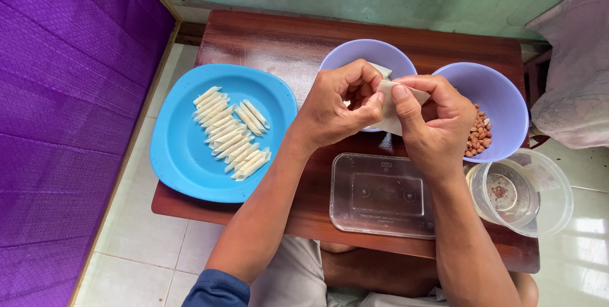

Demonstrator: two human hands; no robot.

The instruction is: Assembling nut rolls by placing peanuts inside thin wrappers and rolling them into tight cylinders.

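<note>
White pastry wrapper [388, 111] pinched between left hand [333, 107] and right hand [431, 117], above clear rectangular lid [380, 196] on bench [266, 44].

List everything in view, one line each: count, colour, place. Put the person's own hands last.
table: one, dark red-brown wood, centre
plate: one, blue, left part of the table
rolled wrappers: about twenty, pale cream, in rows on the plate
left bowl: one, lilac, behind the hands, contents mostly hidden
right bowl: one, lilac, right part of the table
peanuts: a small heap, reddish brown, in the right bowl
flat tray: one, clear plastic, near edge of the table
round tub: one, clear plastic, right near corner
mat: one, purple, left
wrapper: one, pale cream, pinched between both hands
left hand: on the wrapper
right hand: on the wrapper
</note>
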